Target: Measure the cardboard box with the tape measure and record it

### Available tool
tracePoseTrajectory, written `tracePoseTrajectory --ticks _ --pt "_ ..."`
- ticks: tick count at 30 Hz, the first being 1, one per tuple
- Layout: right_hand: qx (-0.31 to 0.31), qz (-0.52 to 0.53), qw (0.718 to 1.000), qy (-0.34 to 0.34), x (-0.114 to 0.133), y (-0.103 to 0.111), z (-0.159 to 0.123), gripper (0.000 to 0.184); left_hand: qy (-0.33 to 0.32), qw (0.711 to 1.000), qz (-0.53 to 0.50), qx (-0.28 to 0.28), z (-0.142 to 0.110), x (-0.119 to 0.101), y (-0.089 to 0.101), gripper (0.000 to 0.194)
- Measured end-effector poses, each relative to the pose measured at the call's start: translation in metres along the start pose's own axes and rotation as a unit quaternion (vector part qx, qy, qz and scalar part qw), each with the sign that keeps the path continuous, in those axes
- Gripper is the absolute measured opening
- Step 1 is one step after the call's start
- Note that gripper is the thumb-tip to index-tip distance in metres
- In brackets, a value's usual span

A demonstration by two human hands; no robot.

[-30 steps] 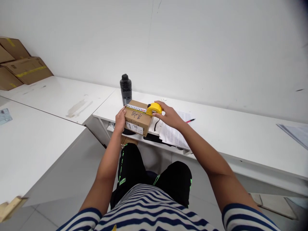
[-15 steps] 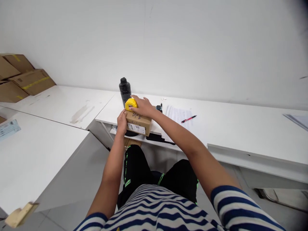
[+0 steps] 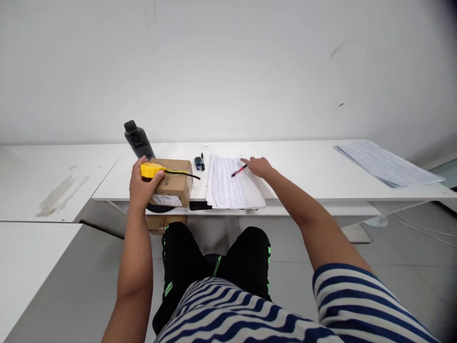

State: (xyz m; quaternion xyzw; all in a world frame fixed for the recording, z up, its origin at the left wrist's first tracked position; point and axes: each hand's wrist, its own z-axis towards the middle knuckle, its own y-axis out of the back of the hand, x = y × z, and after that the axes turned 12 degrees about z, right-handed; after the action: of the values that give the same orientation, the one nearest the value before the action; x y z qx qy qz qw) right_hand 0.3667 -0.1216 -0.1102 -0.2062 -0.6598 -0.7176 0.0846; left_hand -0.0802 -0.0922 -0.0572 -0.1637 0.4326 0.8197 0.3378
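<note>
My left hand (image 3: 142, 183) grips a yellow tape measure (image 3: 150, 170) on top of a brown cardboard box (image 3: 174, 182). A strip of its blade reaches out to the right across the box top, its end past the box edge. Handwriting marks the box top and a white label is on its front side. My right hand (image 3: 259, 166) is over the right edge of a stack of printed sheets (image 3: 233, 193), its fingers closed at the upper end of a red and black pen (image 3: 238, 170) slanting over the paper.
A dark bottle (image 3: 138, 139) stands behind the box. Between box and sheets lie a small dark object (image 3: 198, 163) and a black marker-like item (image 3: 203, 162). More printed sheets (image 3: 389, 162) rest at the right end of the white table (image 3: 296, 176). Another white table (image 3: 32, 252) adjoins on the left.
My right hand has left the tape measure and moved right to the pen. The left hand now holds the tape measure, with some blade out. The view has turned right.
</note>
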Motion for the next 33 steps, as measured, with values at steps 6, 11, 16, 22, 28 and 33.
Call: tracePoseTrajectory --ticks 6,11,16,22,28,33 --pt "-0.082 0.100 0.991 0.019 -0.031 -0.020 -0.002 0.014 -0.001 0.993 0.109 -0.038 -0.004 -0.015 -0.002 0.061" --pt "-0.203 0.254 0.946 -0.010 -0.034 -0.037 -0.032 0.034 0.009 0.990 0.131 -0.054 -0.006 -0.037 -0.013 0.057" --pt "-0.201 0.480 0.853 -0.037 -0.014 -0.058 -0.048 0.029 -0.019 0.991 0.114 -0.066 -0.003 -0.042 -0.029 0.049" --pt "-0.171 0.479 0.858 -0.071 -0.005 -0.056 -0.047 0.042 -0.022 0.990 0.110 -0.080 -0.009 -0.042 -0.031 0.048" --pt "-0.168 0.477 0.859 -0.083 -0.003 -0.055 -0.049 0.037 -0.011 0.992 0.100 -0.081 -0.016 -0.044 -0.030 0.047" --pt "-0.162 0.475 0.861 -0.084 -0.004 -0.059 -0.049 0.033 0.001 0.992 0.101 -0.073 -0.014 -0.045 -0.032 0.046"
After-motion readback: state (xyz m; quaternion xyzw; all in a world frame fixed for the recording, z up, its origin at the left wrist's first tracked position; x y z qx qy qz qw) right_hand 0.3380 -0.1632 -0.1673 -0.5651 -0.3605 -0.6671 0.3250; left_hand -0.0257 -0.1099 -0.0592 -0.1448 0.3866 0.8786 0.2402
